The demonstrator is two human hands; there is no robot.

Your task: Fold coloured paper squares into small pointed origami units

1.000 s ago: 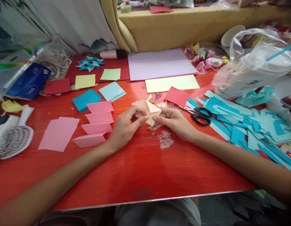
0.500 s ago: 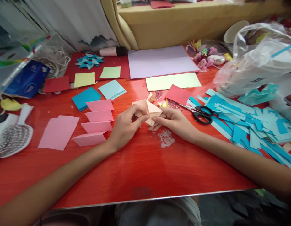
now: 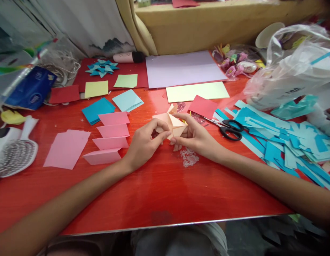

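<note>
Just above the red table, a peach folded-paper piece (image 3: 177,122) with pointed flaps is held between both hands. My left hand (image 3: 148,138) pinches its left side with thumb and forefinger. On the right side, my right hand (image 3: 198,137) grips it, with the forefinger along the upper edge and the thumb at the lower edge. My fingers hide part of the piece. Folded pink papers (image 3: 111,143) stand in a column to the left of my left hand. Beyond my right wrist lie black-handled scissors (image 3: 230,129), their blades touching a red paper square (image 3: 202,106).
Blue paper strips (image 3: 284,138) are heaped at the right, beneath a clear plastic bag (image 3: 290,71). Pink sheets (image 3: 66,148) and a hairbrush (image 3: 16,156) lie at the left. Behind are blue squares (image 3: 98,109), a lilac sheet (image 3: 183,69) and a blue paper star ring (image 3: 101,67).
My right hand has shifted its grip: the forefinger has moved up onto the peach piece's upper right edge. My left hand keeps its pinch.
</note>
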